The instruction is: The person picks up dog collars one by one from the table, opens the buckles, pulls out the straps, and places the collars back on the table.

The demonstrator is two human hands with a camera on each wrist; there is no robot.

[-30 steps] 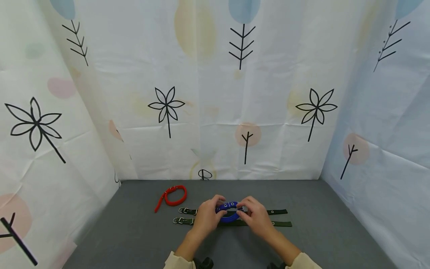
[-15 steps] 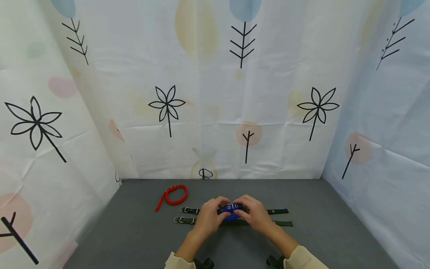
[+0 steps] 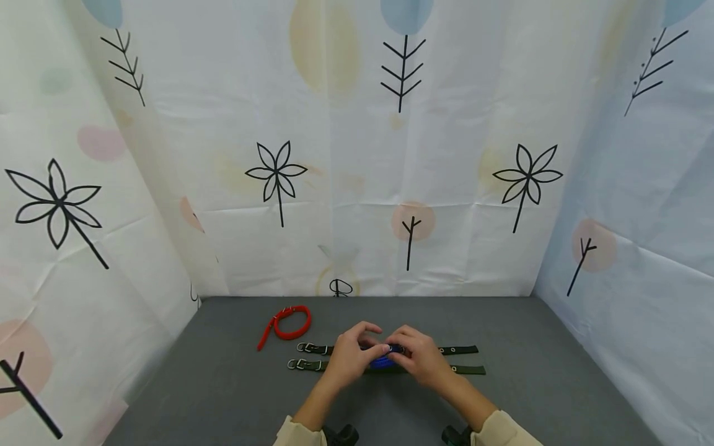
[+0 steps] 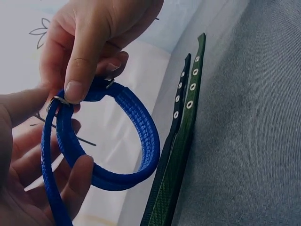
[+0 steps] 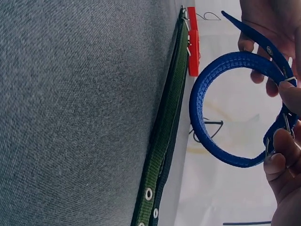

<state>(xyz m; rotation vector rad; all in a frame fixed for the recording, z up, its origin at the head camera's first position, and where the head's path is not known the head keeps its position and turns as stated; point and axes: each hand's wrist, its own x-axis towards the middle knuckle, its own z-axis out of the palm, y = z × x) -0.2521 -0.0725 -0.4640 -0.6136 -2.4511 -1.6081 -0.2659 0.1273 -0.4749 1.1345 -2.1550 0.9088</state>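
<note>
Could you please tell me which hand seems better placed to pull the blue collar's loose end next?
Probably the left hand: the loose end runs beside its fingers, while the right hand pinches the collar farther from that end.

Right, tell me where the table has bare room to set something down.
The table is bare right of the two straps and left of the red collar. Crowded: the middle, where the straps lie and the left hand and right hand handle the blue collar.
</note>
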